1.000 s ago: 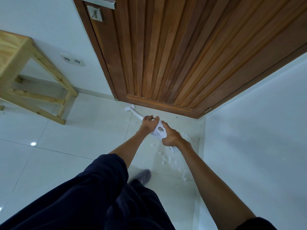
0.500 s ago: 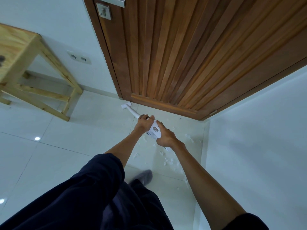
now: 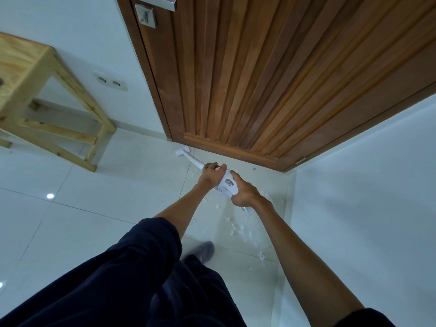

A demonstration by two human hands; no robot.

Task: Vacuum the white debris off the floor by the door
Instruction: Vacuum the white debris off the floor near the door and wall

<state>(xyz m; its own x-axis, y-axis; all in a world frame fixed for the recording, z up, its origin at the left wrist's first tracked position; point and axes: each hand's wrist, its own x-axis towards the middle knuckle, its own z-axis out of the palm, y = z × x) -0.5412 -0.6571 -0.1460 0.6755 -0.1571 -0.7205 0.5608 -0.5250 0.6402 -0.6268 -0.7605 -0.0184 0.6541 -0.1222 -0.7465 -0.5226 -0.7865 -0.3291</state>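
- Two-handed hold on the white stick vacuum point(image 3: 227, 184): the right hand point(image 3: 245, 192) is wrapped round the handle end of the body, and the left hand point(image 3: 210, 172) is curled round the wand point(image 3: 194, 161) just ahead of it. My guess is the back hand pushes and the front one steers.
- The wand is laid low and long so the small T-shaped floor head point(image 3: 182, 152) reaches right up beside the bottom corner of the door point(image 3: 259, 79). Can't tell if it's flat on the tile.
- The white debris point(image 3: 236, 228) is mostly not where the head is. It's scattered on the floor point(image 3: 94, 208) under and behind the right hand, toward the right-hand wall point(image 3: 365, 197), with a few bits near the wand.
- Debris looks fluffy and torn, light stuff, so it should lift easily off glossy white tile.
- Door is ribbed brown wood slats; a pale pine stool point(image 3: 35, 74) sits off to the left.
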